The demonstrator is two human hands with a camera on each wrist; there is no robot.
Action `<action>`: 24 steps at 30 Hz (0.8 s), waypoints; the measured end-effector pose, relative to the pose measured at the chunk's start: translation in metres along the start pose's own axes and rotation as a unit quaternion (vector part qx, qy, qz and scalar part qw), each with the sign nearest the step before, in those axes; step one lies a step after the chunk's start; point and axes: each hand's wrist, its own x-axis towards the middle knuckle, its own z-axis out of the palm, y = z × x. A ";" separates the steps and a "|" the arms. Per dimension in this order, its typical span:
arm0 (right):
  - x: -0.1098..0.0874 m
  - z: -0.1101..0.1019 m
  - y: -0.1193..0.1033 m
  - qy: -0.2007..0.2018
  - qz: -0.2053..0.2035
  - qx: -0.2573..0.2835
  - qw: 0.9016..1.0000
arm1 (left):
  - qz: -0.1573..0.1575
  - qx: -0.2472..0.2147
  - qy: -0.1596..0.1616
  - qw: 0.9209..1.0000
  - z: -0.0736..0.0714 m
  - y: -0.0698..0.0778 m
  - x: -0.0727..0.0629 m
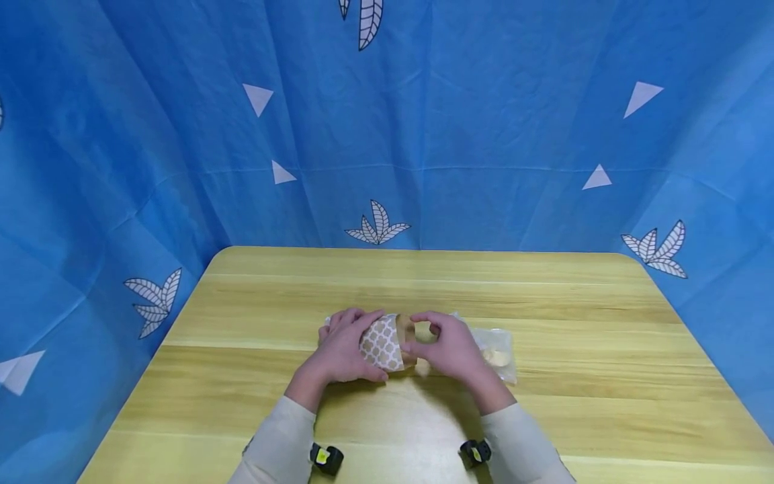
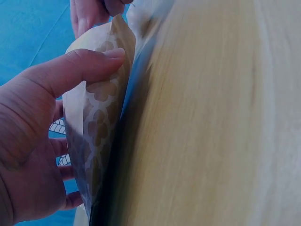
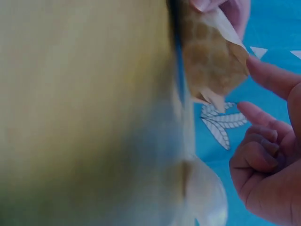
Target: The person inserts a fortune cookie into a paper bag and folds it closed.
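Note:
A tan paper bag (image 1: 382, 343) with a white lattice pattern lies on its side on the table. My left hand (image 1: 343, 346) grips its body, thumb on the near side and fingers spread over the far side. In the left wrist view the thumb presses on the patterned paper (image 2: 99, 117). At the bag's plain tan right end, my right hand (image 1: 450, 344) has its thumb right at the edge. The right wrist view shows the index finger extended apart from the bag's ragged end (image 3: 214, 94), with the other fingers curled in and nothing between them.
Just right of my right hand lies a clear plastic bag (image 1: 506, 341) with a pale item inside. The wooden table (image 1: 580, 316) runs back to a blue curtain (image 1: 484, 134) printed with leaves and triangles. Black wrist devices (image 1: 327, 459) sit at both sleeves.

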 end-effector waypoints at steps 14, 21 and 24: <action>-0.001 -0.058 0.008 -0.061 -0.023 0.005 0.998 | -0.008 0.002 -0.003 1.000 0.001 0.000 0.000; 0.000 -0.073 0.032 -0.095 -0.022 -0.017 0.995 | -0.004 -0.002 -0.006 1.000 0.000 0.001 0.000; 0.001 -0.075 0.041 -0.092 -0.022 -0.036 0.995 | -0.003 -0.004 -0.008 1.000 0.000 0.002 0.000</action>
